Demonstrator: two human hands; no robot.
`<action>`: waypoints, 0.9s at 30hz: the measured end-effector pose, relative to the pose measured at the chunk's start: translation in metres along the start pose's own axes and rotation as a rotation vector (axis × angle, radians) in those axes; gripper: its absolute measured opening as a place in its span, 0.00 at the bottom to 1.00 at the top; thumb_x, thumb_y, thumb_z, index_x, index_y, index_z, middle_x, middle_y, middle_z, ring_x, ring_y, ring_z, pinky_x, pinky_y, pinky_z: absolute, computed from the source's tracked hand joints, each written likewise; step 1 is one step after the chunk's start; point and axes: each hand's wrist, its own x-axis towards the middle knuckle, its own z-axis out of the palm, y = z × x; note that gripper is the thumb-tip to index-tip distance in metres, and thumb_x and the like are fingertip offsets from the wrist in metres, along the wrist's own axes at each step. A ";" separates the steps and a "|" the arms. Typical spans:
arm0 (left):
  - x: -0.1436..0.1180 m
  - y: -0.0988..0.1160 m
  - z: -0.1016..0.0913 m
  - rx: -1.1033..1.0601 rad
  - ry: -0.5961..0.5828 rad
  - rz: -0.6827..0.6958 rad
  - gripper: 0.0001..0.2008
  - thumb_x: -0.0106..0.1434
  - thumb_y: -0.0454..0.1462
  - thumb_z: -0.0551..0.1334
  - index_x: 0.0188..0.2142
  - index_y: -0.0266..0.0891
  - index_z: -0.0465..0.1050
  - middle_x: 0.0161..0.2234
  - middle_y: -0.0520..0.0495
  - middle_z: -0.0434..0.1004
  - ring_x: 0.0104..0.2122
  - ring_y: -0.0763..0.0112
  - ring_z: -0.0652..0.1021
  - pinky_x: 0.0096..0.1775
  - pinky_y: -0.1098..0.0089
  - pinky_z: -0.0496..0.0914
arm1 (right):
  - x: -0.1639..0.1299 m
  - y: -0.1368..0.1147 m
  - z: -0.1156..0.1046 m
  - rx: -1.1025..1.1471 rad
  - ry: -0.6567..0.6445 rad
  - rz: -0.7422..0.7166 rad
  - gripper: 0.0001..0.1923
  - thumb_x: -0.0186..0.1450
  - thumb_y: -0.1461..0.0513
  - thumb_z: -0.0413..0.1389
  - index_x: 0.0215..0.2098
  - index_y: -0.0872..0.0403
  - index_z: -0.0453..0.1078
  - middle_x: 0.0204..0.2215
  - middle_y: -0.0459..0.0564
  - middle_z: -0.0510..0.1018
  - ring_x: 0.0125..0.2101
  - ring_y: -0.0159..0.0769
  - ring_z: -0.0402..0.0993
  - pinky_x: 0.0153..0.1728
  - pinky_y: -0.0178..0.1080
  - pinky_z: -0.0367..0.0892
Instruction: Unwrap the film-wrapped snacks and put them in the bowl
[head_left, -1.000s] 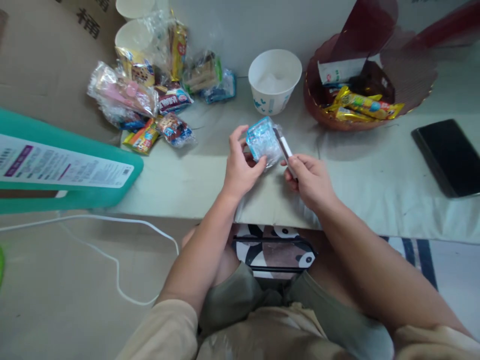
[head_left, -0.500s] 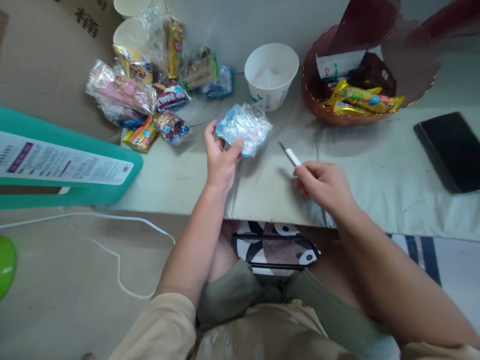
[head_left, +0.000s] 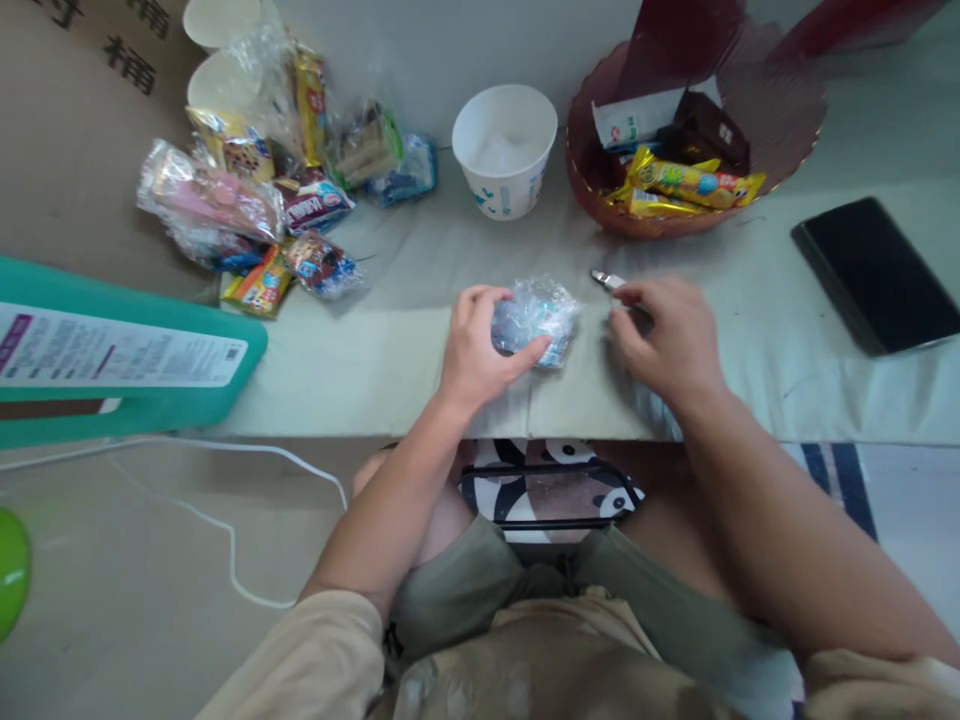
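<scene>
Far left: a teal box with a printed label lies well off our left hand, a white cable trailing below it.
Snack heap: up and left of our left hand we've got a pile of wrapped snacks, with two paper cups at its back edge.
Left hand: our left hand is down on the table, fingers and thumb curled round a crinkly clear-and-blue packet, gripping its left side.
Packet: it sits between our two hands, resting on the table, just under the white cup.
White cup: straight ahead of the packet, beyond both hands, stands an open white paper cup.
Small tool: a thin white-handled tool pokes out past our right fingertips, pointing left; its tip is blurred.
Right hand: our right hand is just right of the packet, fingers bent and pinched on the tool's handle.
Basket: up beyond our right hand, a dark red basket holding yellow wrapped bars.
Far right: a black phone lies flat, well clear of our right hand.
</scene>
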 end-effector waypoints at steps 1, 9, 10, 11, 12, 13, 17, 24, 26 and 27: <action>0.003 0.000 0.000 -0.050 -0.014 -0.054 0.15 0.59 0.44 0.69 0.42 0.41 0.73 0.42 0.44 0.77 0.44 0.62 0.78 0.48 0.61 0.74 | 0.000 -0.007 0.002 0.057 -0.006 -0.076 0.14 0.65 0.60 0.54 0.48 0.49 0.74 0.43 0.57 0.79 0.46 0.52 0.75 0.50 0.54 0.68; 0.019 -0.009 -0.019 -0.607 0.187 -0.526 0.06 0.58 0.31 0.63 0.32 0.42 0.67 0.26 0.54 0.74 0.24 0.73 0.77 0.26 0.74 0.70 | 0.005 -0.028 0.011 0.172 -0.108 -0.341 0.13 0.60 0.66 0.53 0.38 0.49 0.77 0.36 0.51 0.81 0.45 0.47 0.76 0.50 0.51 0.65; 0.020 -0.014 -0.024 -0.586 0.225 -0.523 0.07 0.57 0.29 0.62 0.31 0.42 0.66 0.25 0.55 0.73 0.23 0.73 0.76 0.25 0.74 0.69 | 0.006 -0.023 0.009 0.170 -0.103 -0.320 0.10 0.60 0.66 0.53 0.34 0.49 0.76 0.33 0.50 0.80 0.42 0.46 0.76 0.48 0.50 0.66; 0.021 -0.019 -0.029 -0.556 0.257 -0.514 0.08 0.55 0.28 0.61 0.30 0.42 0.66 0.25 0.55 0.72 0.22 0.74 0.75 0.25 0.75 0.69 | 0.007 -0.018 0.006 0.172 -0.085 -0.291 0.09 0.59 0.66 0.54 0.30 0.49 0.75 0.31 0.50 0.80 0.40 0.45 0.76 0.46 0.49 0.67; 0.022 -0.024 -0.033 -0.521 0.280 -0.503 0.09 0.55 0.27 0.61 0.30 0.42 0.66 0.25 0.55 0.72 0.22 0.75 0.74 0.25 0.75 0.68 | 0.008 -0.012 0.003 0.172 -0.053 -0.252 0.08 0.58 0.66 0.54 0.28 0.49 0.75 0.31 0.50 0.79 0.39 0.45 0.76 0.45 0.49 0.67; 0.022 -0.029 -0.037 -0.484 0.294 -0.492 0.08 0.54 0.27 0.60 0.30 0.42 0.66 0.25 0.55 0.72 0.22 0.75 0.74 0.25 0.75 0.68 | 0.008 -0.007 -0.001 0.167 -0.019 -0.204 0.08 0.57 0.67 0.54 0.27 0.49 0.74 0.31 0.51 0.79 0.39 0.45 0.76 0.45 0.49 0.68; 0.020 -0.045 -0.047 -0.322 0.268 -0.400 0.05 0.61 0.33 0.58 0.35 0.43 0.72 0.36 0.49 0.77 0.33 0.71 0.80 0.30 0.73 0.72 | 0.007 0.001 -0.015 0.153 0.158 0.042 0.10 0.56 0.66 0.50 0.26 0.50 0.74 0.35 0.53 0.79 0.42 0.47 0.77 0.48 0.52 0.69; 0.014 -0.041 -0.046 0.037 -0.055 0.051 0.26 0.57 0.53 0.71 0.50 0.43 0.78 0.60 0.39 0.72 0.60 0.53 0.74 0.57 0.57 0.73 | 0.005 -0.023 -0.015 0.168 0.018 -0.094 0.21 0.66 0.52 0.53 0.52 0.51 0.74 0.46 0.58 0.82 0.50 0.51 0.76 0.54 0.53 0.66; 0.011 -0.036 -0.045 0.103 -0.082 0.125 0.15 0.61 0.47 0.69 0.43 0.42 0.81 0.57 0.40 0.75 0.57 0.55 0.77 0.58 0.55 0.73 | 0.005 -0.028 -0.011 0.053 -0.109 -0.124 0.17 0.65 0.54 0.56 0.49 0.49 0.76 0.39 0.55 0.82 0.48 0.52 0.76 0.56 0.57 0.62; 0.010 -0.033 -0.046 0.117 -0.073 0.162 0.10 0.63 0.44 0.67 0.39 0.43 0.82 0.55 0.41 0.76 0.56 0.56 0.78 0.58 0.54 0.73 | 0.004 -0.031 -0.010 0.022 -0.146 -0.142 0.12 0.65 0.55 0.56 0.44 0.47 0.78 0.36 0.53 0.82 0.47 0.51 0.76 0.57 0.57 0.61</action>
